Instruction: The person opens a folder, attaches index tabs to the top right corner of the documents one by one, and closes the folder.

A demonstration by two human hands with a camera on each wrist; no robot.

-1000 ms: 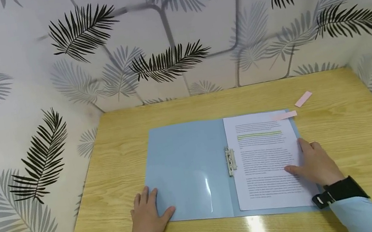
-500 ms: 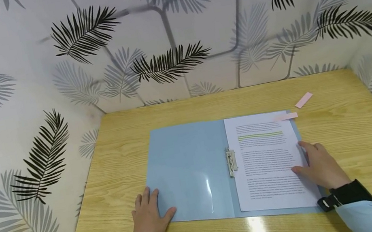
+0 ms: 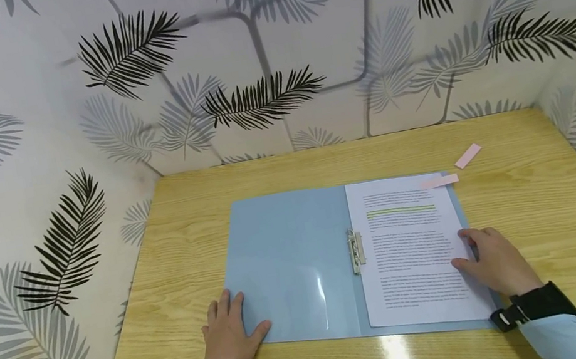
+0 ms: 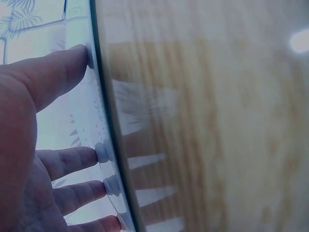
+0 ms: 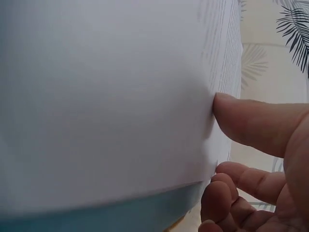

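Observation:
A light blue folder lies spread out on the wooden table, with a metal clip beside its fold. On its right half are printed sheets of paper, the top one bearing a green highlighted line. My left hand rests at the folder's lower left corner, its fingers spread and straight, thumb on the near edge. At the sheets' right edge is my right hand. Its thumb touches the top sheet, while the bent fingers sit right at the paper's edge, apart from the thumb.
A pink paper strip lies across the top right of the sheets, sticking out past the folder. Another pink strip is on the table just beyond it. Leaf-patterned walls border the table's back and sides.
My right hand has shifted slightly to the right and toward me along the sheets' edge, its forefinger bending in more. The left hand and the folder have stayed put.

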